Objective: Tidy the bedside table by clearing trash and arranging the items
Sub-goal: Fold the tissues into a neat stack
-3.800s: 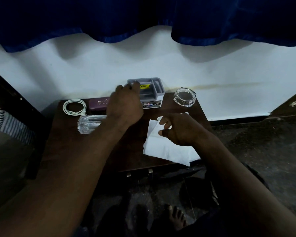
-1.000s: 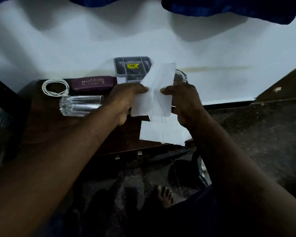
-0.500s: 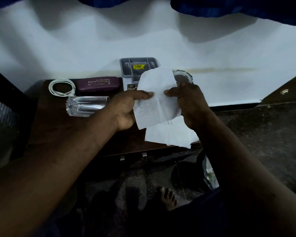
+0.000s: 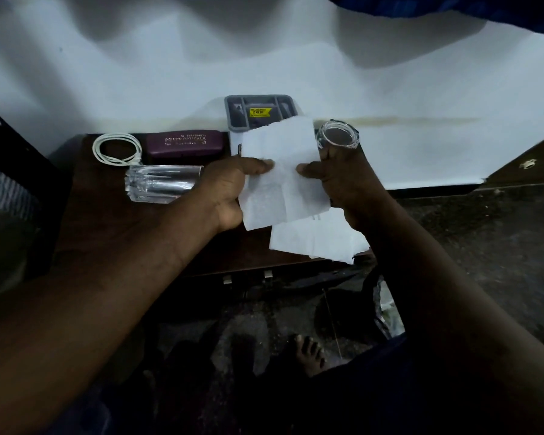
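Left hand (image 4: 230,186) and right hand (image 4: 343,180) pinch a white tissue (image 4: 280,164) over the dark counter (image 4: 113,215), against the white wall (image 4: 170,73).

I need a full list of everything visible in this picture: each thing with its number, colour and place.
table: one, dark brown, against the wall
organiser: one, grey, yellow label, back centre
spectacle case: one, maroon, left of organiser
cable: one, white, coiled, back left
tumbler: one, clear, on its side before the case
glass dish: one, clear, back right
loose tissues: number unclear, white, front right edge
held tissue: one, white, above the table
wall: white, behind
curtain: blue, top right
foot: one, bare, on the floor
left hand: pinches held tissue
right hand: pinches held tissue
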The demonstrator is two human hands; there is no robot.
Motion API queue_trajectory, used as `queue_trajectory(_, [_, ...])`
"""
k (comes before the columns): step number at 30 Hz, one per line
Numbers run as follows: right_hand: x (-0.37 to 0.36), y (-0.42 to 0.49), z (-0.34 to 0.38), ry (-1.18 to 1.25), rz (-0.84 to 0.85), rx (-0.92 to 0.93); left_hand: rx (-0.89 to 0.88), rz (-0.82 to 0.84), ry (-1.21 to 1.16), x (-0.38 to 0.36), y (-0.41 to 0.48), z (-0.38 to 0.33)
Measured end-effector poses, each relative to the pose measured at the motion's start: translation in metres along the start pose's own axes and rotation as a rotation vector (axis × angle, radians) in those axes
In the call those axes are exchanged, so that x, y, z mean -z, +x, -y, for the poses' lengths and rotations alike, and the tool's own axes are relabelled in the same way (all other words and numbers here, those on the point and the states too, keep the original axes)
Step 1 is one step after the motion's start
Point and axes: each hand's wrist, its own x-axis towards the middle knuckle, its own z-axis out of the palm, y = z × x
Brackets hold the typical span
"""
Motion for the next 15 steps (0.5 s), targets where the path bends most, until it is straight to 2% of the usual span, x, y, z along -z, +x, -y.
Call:
queue_trajectory(2, [0.005,0.003,-0.007,-0.138,-0.024,0.006,-0.061,-0.122,0.063,0.001,0.001,-0.001])
queue_trajectory(5, [0.015,0.002,-0.020,-0.539,-0.075,0.084,-0.211,-0.301,0.212,0.008,0.005,-0.005])
queue_trajectory(9, [0.009,-0.006,-0.032,-1.144,0.213,0.145,-0.282,-0.351,0.338,0.015,0.006,-0.006])
queue_trajectory(15, [-0.006,-0.020,-0.046,-1.226,0.348,0.113,-0.305,-0.385,0.376,0.019,0.006,-0.001])
